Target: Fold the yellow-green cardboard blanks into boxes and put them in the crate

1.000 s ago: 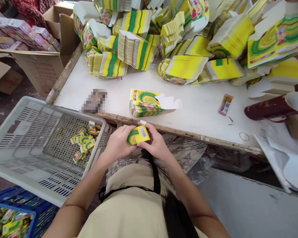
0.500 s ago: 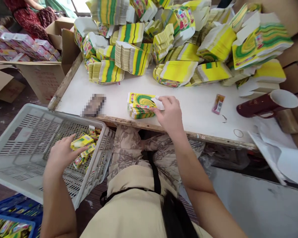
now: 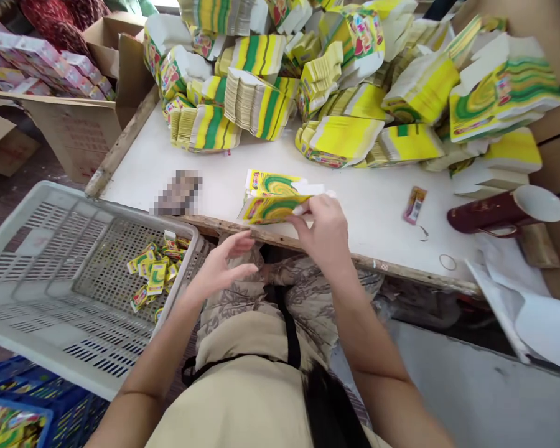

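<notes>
At the front edge of the white-topped table [image 3: 368, 193], the right hand [image 3: 326, 230] pinches a flattened carton [image 3: 270, 210] between thumb and fingers, gripping it at its right end. This piece of thin printed card, yellow with a curving green swirl, hangs slightly tilted over the table's front part, in front of a small stack of matching flat cartons [image 3: 273, 182] with pale flaps that lies on the tabletop. The left hand [image 3: 221, 267] grasps nothing; it hovers just in front of the table, thumb apart from the gently curved fingers. The table has a smooth, matte surface trimmed along the front by a rough, worn wooden strip [image 3: 420, 275]. Towards the back of the table rise uneven bundles of flat cartons [image 3: 336, 138], their many layered edges ridged like thick pads of paper. On the table's right part are a glossy maroon mug [image 3: 480, 208] with a pale interior and a small, slim pinkish packet [image 3: 414, 205]. To the left of the table's front corner sits a grey plastic crate [image 3: 32, 242], with slotted walls and a perforated floor, containing small block-shaped yellow boxes [image 3: 157, 278] in a loose heap. Beyond the table's left side is a corrugated cardboard box [image 3: 84, 137], its brown walls faintly printed in red.
</notes>
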### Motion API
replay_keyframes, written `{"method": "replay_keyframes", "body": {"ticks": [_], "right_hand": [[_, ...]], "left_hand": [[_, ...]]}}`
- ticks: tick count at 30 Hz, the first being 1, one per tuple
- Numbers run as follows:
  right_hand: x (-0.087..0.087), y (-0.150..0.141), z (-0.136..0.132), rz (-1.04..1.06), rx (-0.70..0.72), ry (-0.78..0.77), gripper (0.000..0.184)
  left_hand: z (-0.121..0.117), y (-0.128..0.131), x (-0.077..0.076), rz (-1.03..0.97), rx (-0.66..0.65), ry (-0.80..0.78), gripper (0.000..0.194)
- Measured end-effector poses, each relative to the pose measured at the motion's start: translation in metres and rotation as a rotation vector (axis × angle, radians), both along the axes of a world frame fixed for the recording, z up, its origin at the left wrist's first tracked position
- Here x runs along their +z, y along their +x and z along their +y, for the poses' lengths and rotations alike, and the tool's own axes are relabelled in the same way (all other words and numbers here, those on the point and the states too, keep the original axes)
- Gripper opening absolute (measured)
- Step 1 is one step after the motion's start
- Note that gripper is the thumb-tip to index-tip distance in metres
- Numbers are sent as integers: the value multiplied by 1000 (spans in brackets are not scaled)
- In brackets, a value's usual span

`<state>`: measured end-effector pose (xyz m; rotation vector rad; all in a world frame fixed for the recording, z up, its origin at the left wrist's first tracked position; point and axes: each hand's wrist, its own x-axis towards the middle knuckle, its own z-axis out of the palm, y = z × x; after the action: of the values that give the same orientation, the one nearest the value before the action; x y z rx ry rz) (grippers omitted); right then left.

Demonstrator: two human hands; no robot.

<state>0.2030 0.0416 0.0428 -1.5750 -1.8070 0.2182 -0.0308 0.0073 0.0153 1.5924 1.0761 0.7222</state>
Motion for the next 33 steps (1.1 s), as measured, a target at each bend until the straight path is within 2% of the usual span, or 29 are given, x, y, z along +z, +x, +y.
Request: {"method": "replay_keyframes", "body": {"ticks": [3, 6, 8, 10, 13, 15, 19, 21, 23, 24, 26, 30, 33], "right_hand": [[4, -15, -26, 96, 205, -118, 14], [-1, -35, -50, 368, 351, -318, 15], [-7, -50, -63, 648, 385, -422, 17], [-13, -62, -73, 868, 381, -449, 25], [-22, -70, -80, 949, 310, -396, 44], [-27, -67, -78, 912, 261, -377, 45], [-31, -50, -69, 821, 208, -351, 18], [-31, -45, -67, 806, 187, -332, 13], [-32, -43, -65, 781, 189, -315, 13], [-33, -42, -65, 757, 201, -302, 13], [-33, -38, -63, 673, 227, -237, 12], [-35, -23, -59, 345, 221, -34, 16], [-35, -19, -60, 163, 312, 14, 20]], "left_hand": [[-1, 30, -3, -322, 162, 68, 72], [-4, 50, 6, -496, 262, 118, 55], [-6, 58, 13, -533, 345, 170, 47], [-5, 63, 16, -569, 477, 240, 46], [-3, 61, 12, -592, 604, 242, 55], [-3, 55, 8, -534, 578, 198, 63], [-7, 39, 2, -446, 405, 155, 77], [-10, 34, -4, -420, 382, 139, 64], [-13, 30, -10, -350, 438, 123, 44], [-13, 27, -12, -307, 458, 105, 39], [-10, 17, -12, -261, 405, 48, 40], [0, -10, 10, -267, 176, 66, 83], [1, -19, 31, 37, 7, 142, 106]]}}
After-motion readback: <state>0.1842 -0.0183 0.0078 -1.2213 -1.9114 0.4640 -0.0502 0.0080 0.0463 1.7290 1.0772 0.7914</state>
